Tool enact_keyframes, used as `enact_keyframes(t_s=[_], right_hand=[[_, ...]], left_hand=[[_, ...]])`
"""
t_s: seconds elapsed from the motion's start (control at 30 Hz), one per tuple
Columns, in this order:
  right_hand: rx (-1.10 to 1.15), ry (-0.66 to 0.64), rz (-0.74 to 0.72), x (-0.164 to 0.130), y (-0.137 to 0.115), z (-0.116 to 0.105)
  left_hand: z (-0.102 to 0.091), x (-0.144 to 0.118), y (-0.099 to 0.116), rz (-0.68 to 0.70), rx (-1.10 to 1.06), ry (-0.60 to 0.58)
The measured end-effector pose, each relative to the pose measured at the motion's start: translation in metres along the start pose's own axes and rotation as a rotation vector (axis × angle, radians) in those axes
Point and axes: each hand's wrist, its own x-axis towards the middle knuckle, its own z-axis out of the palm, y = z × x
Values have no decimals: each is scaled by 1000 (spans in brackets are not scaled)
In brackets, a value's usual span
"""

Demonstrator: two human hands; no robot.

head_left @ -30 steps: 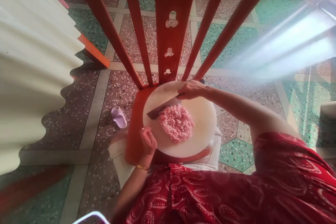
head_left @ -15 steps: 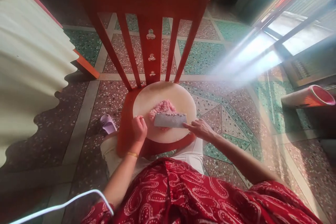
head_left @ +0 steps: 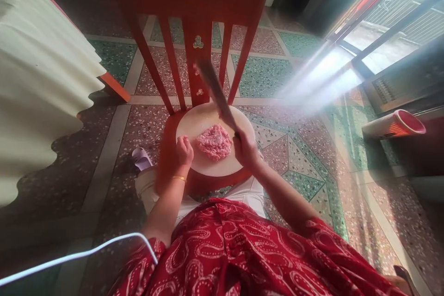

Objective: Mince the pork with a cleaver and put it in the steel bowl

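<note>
Lying on the round board (head_left: 194,120): pink minced meat (head_left: 214,142).

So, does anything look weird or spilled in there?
No spill shows: the mound of pink minced meat sits together on the round cream-coloured board. Slightly odd: that board rests on a red wooden chair, usually meant for sitting, and one lilac slipper lies on the speckled floor, no partner in view.
</note>
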Motion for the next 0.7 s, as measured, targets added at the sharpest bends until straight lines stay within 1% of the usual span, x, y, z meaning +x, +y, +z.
enact_keyframes(t_s=[0.1,0.13,0.17,0.23,0.37,0.47,0.53,0.6,0.7], right_hand=[[-170,-391,211,-3,10,29],[-217,-488,257,-5,15,35],[-245,-538,278,-6,20,37],[-236,-528,262,-9,31,37],[-75,-506,181,-21,53,33],[-36,-445,177,-35,61,34],[-5,-390,156,-40,53,28],[51,-320,90,-37,35,15],[135,-135,-29,-24,5,-6]], left_hand=[[0,-1,1,17,11,4],[1,-1,2,25,15,4],[1,-2,2,36,16,4],[2,-2,1,55,18,10],[4,-1,-1,64,18,24],[4,-1,-2,52,24,15],[4,0,-2,36,41,9],[3,1,-1,28,61,9],[2,6,-2,42,68,26]])
